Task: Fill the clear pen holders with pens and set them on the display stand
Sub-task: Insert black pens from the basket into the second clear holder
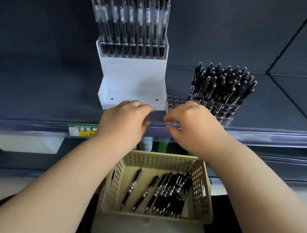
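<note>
Reaching to the shelf (39, 123) edge, both hands sit close together at the foot of the white display stand (133, 75). The left hand (123, 122) curls its fingers against the stand's lower step; whether it grips anything cannot be told. The right hand (190, 124) pinches the near edge of an empty clear pen holder (175, 100), standing just right of that step. One filled holder (132, 48) occupies the upper tier; a second filled holder (220, 94) stands further right. Loose black pens (171, 192) lie in a beige perforated basket (152, 158) below.
</note>
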